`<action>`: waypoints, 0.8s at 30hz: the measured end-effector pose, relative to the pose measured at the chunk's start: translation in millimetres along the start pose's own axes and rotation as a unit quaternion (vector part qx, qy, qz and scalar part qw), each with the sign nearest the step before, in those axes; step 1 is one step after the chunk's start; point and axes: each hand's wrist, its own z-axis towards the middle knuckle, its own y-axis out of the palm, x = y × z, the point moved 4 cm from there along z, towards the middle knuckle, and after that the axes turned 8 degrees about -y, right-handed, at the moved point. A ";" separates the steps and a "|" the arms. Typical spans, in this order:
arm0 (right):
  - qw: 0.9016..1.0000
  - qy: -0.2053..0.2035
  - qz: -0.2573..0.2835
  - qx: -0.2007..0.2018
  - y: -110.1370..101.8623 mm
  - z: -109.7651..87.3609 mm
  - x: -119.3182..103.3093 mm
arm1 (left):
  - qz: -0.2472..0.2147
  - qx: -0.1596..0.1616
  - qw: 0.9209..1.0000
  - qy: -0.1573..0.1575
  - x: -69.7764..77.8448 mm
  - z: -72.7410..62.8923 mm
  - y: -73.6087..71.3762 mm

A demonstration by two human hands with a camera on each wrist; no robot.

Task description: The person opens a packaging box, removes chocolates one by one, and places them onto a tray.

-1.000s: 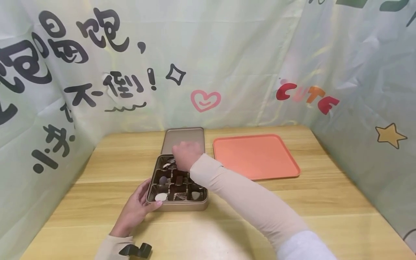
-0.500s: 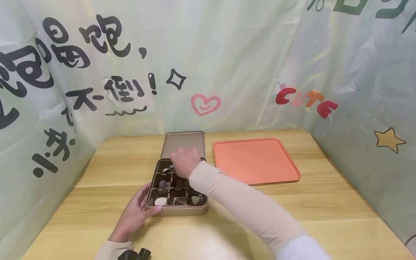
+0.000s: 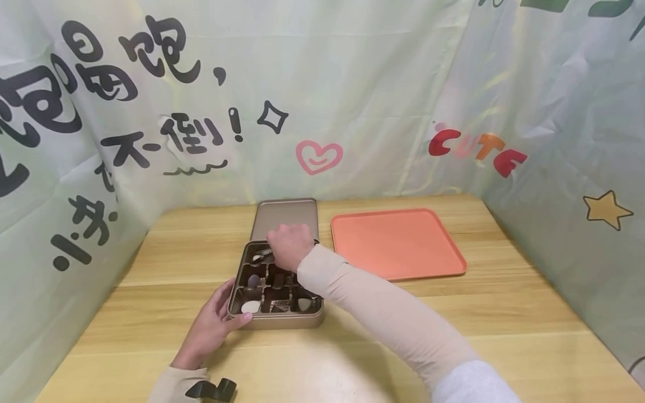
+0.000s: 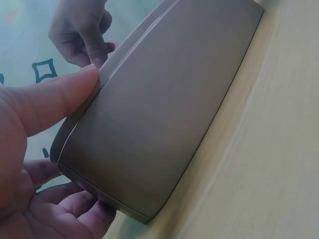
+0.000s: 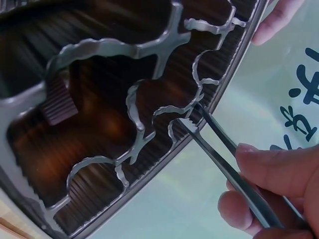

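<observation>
A bronze-coloured tin (image 3: 282, 321) with a dark divided insert lies on the table. My left hand (image 3: 214, 324) grips its near left corner, thumb on the front rim and fingers along the side. Above the far compartments, my right hand (image 3: 292, 246) holds small metal tongs (image 5: 227, 172). In the right wrist view the toothed tips stand slightly apart over the insert's edge, with nothing seen between them. The insert holds a purplish round piece (image 3: 253, 281), a brown block (image 3: 279, 281), a white oval piece (image 3: 250, 307) and a greyish piece (image 3: 304, 304). My right hand hides the far right compartments.
Behind the tin lies a flat bronze-coloured lid (image 3: 284, 214). An orange tray (image 3: 398, 243) is to the right, partly behind my right forearm. Printed cloth walls (image 3: 373, 101) enclose the wooden table (image 3: 484, 336) at the back and sides.
The head view dips and returns slightly. Both hands keep nearly the same places, left on the tin and right over its far compartments with the tongs.
</observation>
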 end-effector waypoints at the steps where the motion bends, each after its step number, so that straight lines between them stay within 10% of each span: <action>1: 1.000 0.000 0.001 0.000 -0.1 -0.1 0.1 | -0.001 0.000 1.000 0.000 -0.3 0.0 0.1; 24: 1.000 0.010 0.021 0.013 -13.0 -4.9 5.8 | 0.083 0.018 0.996 0.011 0.5 -1.1 -1.7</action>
